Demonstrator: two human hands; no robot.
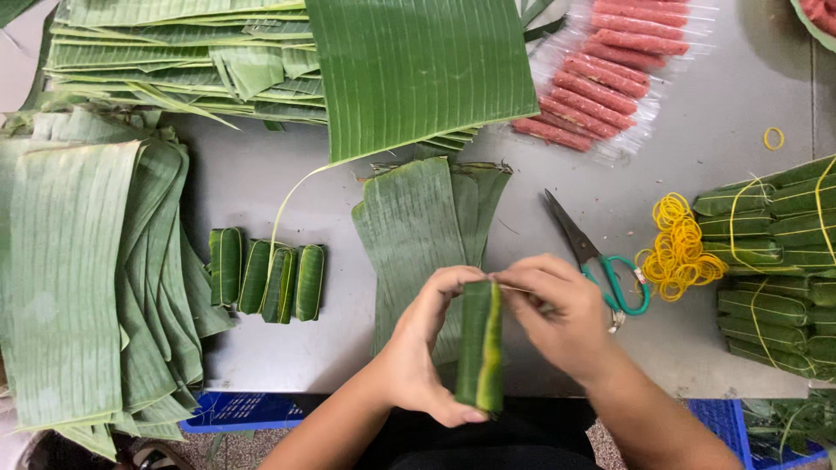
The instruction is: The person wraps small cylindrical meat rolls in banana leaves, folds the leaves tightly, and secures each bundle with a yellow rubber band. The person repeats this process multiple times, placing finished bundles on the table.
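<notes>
i see the leaf-wrapped roll [480,346] standing upright between both hands, its long axis running toward and away from me, lower end near my body. my left hand [427,352] cups it from the left, fingers curled around it. my right hand [562,315] pinches at its top end, touching. the scissors [601,261] lie just right of that hand on the metal table [287,174].
</notes>
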